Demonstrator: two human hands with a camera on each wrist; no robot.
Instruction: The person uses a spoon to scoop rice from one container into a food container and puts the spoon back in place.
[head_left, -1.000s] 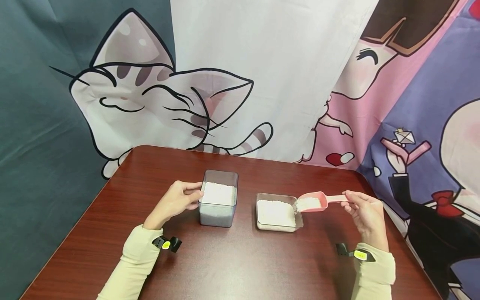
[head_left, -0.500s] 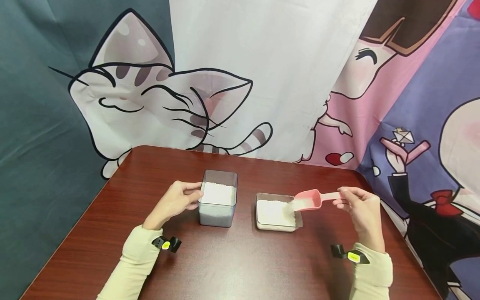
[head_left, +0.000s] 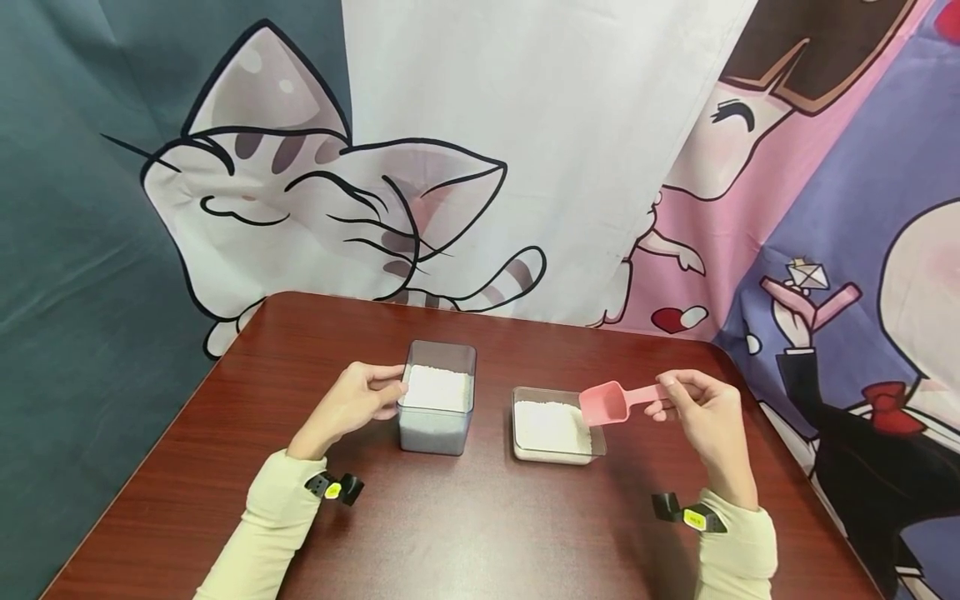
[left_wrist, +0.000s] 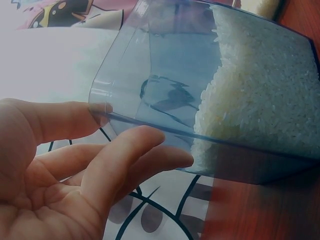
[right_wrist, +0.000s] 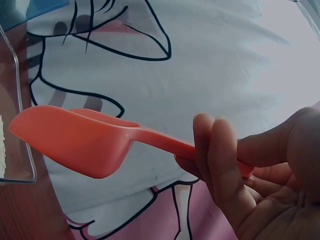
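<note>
A tall, bluish clear container [head_left: 435, 430] stands upright on the table, part filled with white rice [left_wrist: 260, 95]. My left hand [head_left: 352, 398] holds its left side, one fingertip at the rim corner and other fingers against the outer wall. To its right sits a low, clear tray [head_left: 558, 457] with a bed of rice [head_left: 551, 425]. A pink scoop [head_left: 603, 404] is tilted over the tray's right edge, its bowl showing no rice in the head view. My right hand [head_left: 705, 417] pinches the end of the scoop's handle [right_wrist: 165, 142] between thumb and fingers.
Both containers stand on a dark red-brown wooden table [head_left: 480, 525]. A printed cloth backdrop [head_left: 555, 150] with cartoon figures hangs behind the table and along its right side.
The scoop has moved left and tipped over the tray, and the rice in it has poured out into the tray. My left hand and the tall container have stayed in place.
</note>
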